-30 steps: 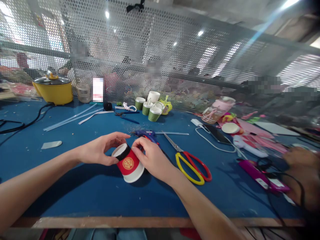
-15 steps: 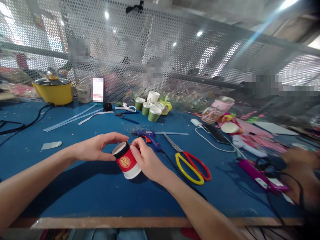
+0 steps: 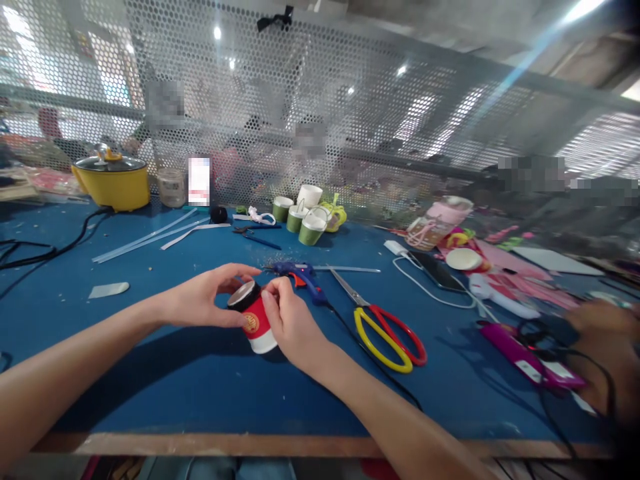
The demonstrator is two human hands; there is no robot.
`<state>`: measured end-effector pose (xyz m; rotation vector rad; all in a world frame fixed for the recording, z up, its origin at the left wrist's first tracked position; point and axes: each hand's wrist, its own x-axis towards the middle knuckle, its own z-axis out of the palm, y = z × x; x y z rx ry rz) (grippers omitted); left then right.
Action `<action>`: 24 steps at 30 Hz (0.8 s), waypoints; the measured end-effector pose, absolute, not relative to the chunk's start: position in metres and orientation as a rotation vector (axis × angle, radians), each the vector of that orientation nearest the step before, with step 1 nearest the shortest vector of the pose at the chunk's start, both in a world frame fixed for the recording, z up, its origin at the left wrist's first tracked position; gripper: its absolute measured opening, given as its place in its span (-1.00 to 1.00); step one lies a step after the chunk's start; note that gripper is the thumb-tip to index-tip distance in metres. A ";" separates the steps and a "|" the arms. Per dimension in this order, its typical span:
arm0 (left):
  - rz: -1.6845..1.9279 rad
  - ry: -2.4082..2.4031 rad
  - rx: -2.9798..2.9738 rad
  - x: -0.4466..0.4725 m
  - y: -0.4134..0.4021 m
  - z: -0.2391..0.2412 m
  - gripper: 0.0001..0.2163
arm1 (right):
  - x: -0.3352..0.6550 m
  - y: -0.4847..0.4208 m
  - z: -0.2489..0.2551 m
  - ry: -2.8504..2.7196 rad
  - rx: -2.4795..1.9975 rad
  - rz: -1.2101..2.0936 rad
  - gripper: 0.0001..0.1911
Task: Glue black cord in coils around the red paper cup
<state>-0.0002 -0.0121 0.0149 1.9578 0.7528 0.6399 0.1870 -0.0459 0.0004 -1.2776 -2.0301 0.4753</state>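
A small paper cup [image 3: 260, 313], red with a gold emblem, a black band round its rim and a white lower end, is tilted between my hands above the blue table. My left hand [image 3: 213, 297] curves round its left side, the thumb lying over the gold emblem and the fingers behind the rim. My right hand [image 3: 295, 320] pinches the cup's right side near the black band. Just beyond lies a blue glue gun [image 3: 305, 277] with an orange trigger. To the right of my right hand rest scissors [image 3: 383, 330] with one yellow and one red handle.
Several green and white paper cups [image 3: 313, 228] stand at the back by a perforated metal screen [image 3: 240, 87]. A yellow electric pot [image 3: 113, 185] is at back left. On the right are a phone [image 3: 437, 272], a purple power strip [image 3: 530, 357] and another person's blurred hand [image 3: 595, 327].
My left thumb has slid from the black rim down over the gold emblem. The cup has shifted slightly, and the whole view has moved a little.
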 end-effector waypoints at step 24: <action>0.766 0.789 1.834 0.009 -0.017 0.009 -0.52 | 0.182 -0.049 -0.006 -2.126 -1.191 0.044 -0.89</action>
